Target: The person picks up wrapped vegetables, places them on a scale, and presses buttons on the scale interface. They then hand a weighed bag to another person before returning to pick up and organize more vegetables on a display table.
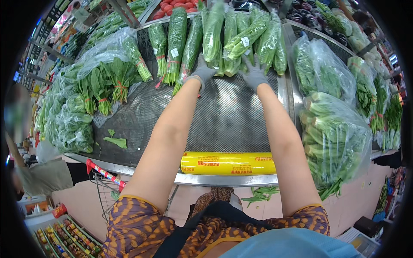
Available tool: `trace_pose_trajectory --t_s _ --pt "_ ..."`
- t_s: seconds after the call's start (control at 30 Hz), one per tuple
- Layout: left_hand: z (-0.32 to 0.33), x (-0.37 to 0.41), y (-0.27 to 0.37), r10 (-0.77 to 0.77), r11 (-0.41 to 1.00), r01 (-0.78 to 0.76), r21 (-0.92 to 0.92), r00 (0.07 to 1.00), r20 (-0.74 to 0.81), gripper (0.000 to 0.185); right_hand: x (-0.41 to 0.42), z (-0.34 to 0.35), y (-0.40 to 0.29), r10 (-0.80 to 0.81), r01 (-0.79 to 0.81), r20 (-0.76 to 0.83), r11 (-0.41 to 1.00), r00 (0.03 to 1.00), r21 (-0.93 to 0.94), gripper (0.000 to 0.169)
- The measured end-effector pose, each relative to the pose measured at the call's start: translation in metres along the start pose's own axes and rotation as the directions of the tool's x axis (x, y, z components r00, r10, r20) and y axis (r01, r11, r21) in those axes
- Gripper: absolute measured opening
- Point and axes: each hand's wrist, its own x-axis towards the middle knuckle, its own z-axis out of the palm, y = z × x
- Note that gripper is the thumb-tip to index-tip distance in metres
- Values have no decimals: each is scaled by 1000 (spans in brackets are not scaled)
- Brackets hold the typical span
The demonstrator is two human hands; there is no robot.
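My left hand [204, 71], in a grey glove, rests against the lower end of a film-wrapped bundle of pale leafy greens [213, 38], its thumb turned inward and fingers apart. My right hand [254, 73], gloved alike, spreads its fingers at the base of the wrapped row. Beside it, a labelled wrapped bundle [246, 38] lies slantwise over other bundles. Left of my left hand, long wrapped greens with red bands [176, 45] lie side by side. Both hands reach over the dark, dimpled display surface [226, 116].
A yellow printed roll [227, 163] lies along the metal front edge. Bagged lettuce [335, 138] stands at the right, banded spinach-like bunches [119, 80] at the left. Tomatoes [176, 6] are behind. A shopping cart handle [106, 174] and a person [48, 177] are at lower left.
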Motion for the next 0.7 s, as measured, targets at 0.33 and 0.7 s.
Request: trace_pose_trajectory --t_s 0.33,0.7 --pt "-32 -12 -30 125 928 -71 366 984 -127 83 47 24 46 137 -99 -267 983 954 152 63" --pt "-144 -352 -125 200 949 -253 -186 944 -264 35 -111 34 -66 -460 468 -117 798 880 379 39"
